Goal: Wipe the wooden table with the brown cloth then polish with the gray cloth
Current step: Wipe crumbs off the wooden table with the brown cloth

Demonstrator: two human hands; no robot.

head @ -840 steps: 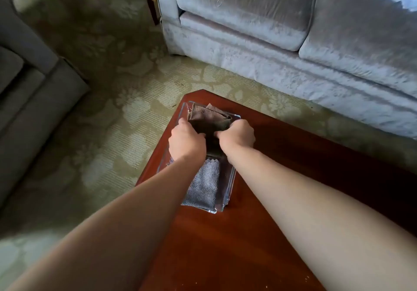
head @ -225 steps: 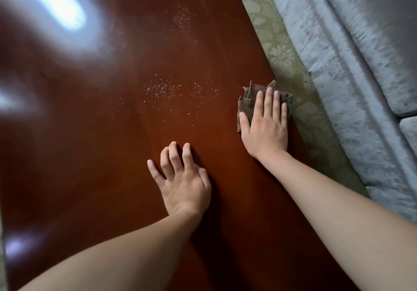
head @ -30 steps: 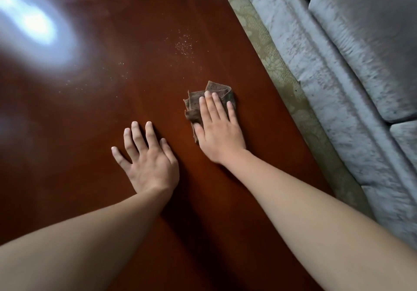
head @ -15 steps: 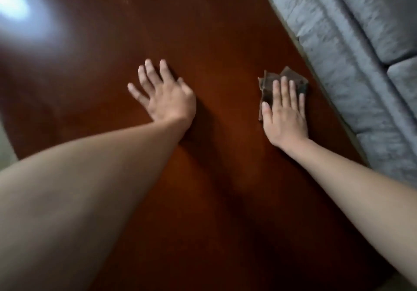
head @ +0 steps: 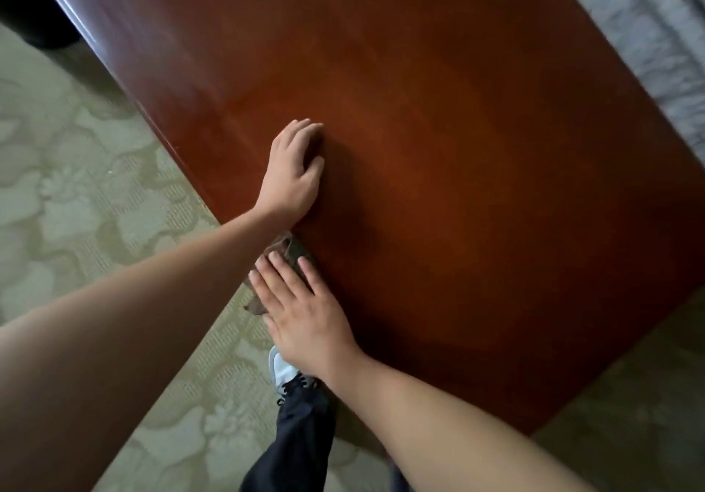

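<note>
The glossy red-brown wooden table [head: 477, 148] fills the upper right of the view. My right hand [head: 305, 312] lies flat on the folded brown cloth [head: 290, 249] and presses it down at the table's left edge, where part of the cloth hangs past the edge. My left hand [head: 295, 171] rests palm down on the tabletop just beyond it, with nothing in it and its fingers held close together. The gray cloth is out of view.
A patterned green carpet [head: 84, 186] lies left of and below the table. A gray sofa [head: 656, 30] runs along the table's far right side. My foot in a white shoe [head: 282, 371] stands on the carpet beside the table edge.
My right hand has slid the brown cloth from the sofa side across to the table's left edge. My left hand stays planted on the wood, and the view has swung round.
</note>
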